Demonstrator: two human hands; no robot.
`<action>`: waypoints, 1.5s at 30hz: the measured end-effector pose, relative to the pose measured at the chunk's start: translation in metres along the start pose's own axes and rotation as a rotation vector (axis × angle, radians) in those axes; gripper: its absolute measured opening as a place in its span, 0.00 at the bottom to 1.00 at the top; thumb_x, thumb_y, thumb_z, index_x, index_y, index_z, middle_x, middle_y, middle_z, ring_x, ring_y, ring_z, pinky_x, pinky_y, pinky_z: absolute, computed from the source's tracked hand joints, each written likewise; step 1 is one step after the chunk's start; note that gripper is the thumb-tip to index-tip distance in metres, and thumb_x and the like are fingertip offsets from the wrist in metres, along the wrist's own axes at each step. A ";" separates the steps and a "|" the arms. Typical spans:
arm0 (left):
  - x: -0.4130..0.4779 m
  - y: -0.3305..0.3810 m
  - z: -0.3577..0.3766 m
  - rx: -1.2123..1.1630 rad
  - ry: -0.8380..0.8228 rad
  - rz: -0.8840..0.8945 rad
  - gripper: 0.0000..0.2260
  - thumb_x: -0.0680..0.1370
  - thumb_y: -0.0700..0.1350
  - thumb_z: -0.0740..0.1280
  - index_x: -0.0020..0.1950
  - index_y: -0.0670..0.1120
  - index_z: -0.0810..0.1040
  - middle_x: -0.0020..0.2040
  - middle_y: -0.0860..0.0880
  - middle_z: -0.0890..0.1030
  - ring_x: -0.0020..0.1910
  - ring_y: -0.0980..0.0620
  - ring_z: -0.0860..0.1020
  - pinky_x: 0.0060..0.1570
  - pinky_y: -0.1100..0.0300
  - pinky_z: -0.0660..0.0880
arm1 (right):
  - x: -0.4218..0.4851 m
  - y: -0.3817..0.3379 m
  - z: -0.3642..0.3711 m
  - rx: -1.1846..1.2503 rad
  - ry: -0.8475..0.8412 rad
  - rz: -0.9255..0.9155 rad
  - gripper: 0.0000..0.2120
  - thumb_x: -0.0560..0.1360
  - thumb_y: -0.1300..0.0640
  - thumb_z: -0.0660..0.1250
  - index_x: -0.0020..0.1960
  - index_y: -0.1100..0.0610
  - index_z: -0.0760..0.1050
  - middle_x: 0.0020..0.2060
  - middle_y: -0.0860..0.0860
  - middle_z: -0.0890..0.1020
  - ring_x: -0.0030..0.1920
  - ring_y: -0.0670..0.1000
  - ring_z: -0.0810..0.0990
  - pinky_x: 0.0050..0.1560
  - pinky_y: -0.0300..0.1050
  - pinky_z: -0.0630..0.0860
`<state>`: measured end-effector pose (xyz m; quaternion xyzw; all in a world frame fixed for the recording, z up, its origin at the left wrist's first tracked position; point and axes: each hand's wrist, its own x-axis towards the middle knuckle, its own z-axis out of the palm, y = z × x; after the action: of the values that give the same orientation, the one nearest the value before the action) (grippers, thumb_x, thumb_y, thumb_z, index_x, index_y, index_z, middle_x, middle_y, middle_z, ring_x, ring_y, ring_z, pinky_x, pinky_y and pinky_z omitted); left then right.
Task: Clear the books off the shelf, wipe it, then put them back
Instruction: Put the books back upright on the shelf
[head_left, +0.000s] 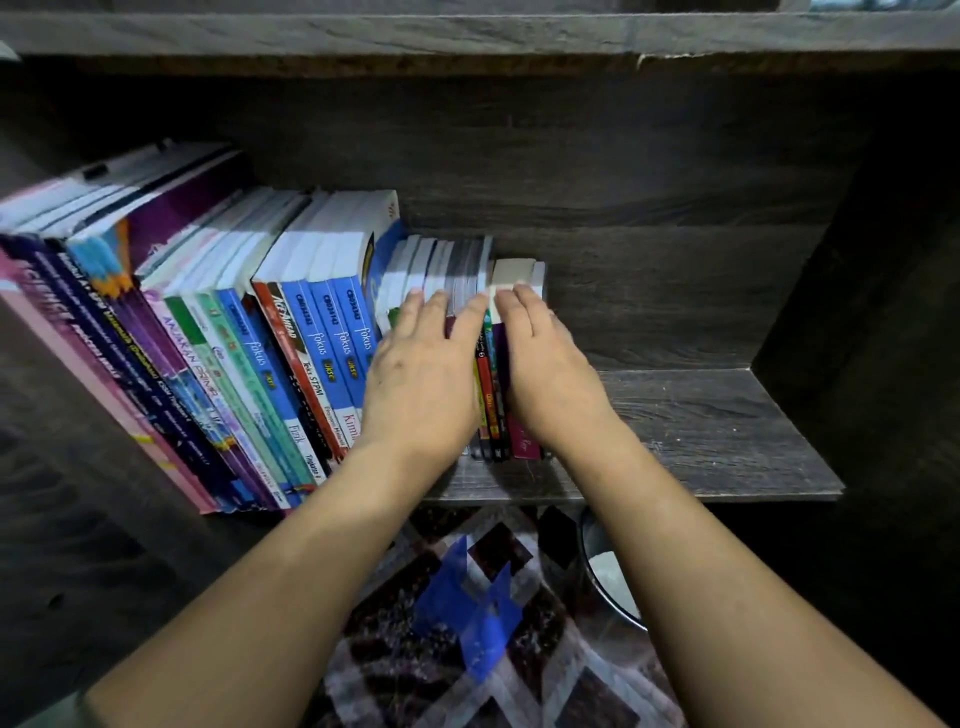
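2 hands (423, 374) (545, 374) press small books (491, 400); shelf (717, 431) bare rightward.

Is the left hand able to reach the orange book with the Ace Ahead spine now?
Probably yes. The left hand lies on the small books beside it, and nothing covers the orange book's spine.

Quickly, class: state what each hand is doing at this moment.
Left hand: open, fingers straight, resting on the small books.
Right hand: open, fingers flat against the same small books.
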<state>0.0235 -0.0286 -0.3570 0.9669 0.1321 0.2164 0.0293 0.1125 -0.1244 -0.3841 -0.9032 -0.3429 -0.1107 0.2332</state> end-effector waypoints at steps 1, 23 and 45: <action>0.000 0.001 -0.001 -0.001 -0.004 -0.006 0.29 0.78 0.43 0.60 0.77 0.52 0.56 0.76 0.45 0.62 0.77 0.44 0.55 0.73 0.46 0.59 | 0.001 0.002 -0.001 0.006 -0.014 -0.007 0.28 0.80 0.61 0.56 0.78 0.54 0.52 0.78 0.52 0.53 0.74 0.59 0.59 0.71 0.56 0.65; -0.027 0.038 -0.019 -0.106 -0.031 -0.140 0.41 0.78 0.34 0.63 0.79 0.48 0.36 0.67 0.43 0.66 0.55 0.44 0.77 0.51 0.54 0.74 | -0.002 0.005 -0.007 -0.034 -0.001 -0.015 0.27 0.81 0.59 0.56 0.78 0.61 0.52 0.78 0.57 0.53 0.76 0.60 0.50 0.76 0.54 0.52; -0.078 -0.024 -0.081 0.034 -0.110 -0.122 0.33 0.80 0.40 0.60 0.79 0.52 0.46 0.60 0.46 0.66 0.53 0.42 0.75 0.52 0.49 0.72 | -0.002 -0.049 0.019 -0.087 0.151 0.022 0.25 0.74 0.43 0.60 0.70 0.38 0.60 0.73 0.54 0.59 0.74 0.63 0.52 0.69 0.72 0.52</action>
<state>-0.0849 -0.0267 -0.3185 0.9678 0.1926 0.1583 0.0335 0.0787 -0.0845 -0.3842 -0.9054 -0.3091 -0.1906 0.2199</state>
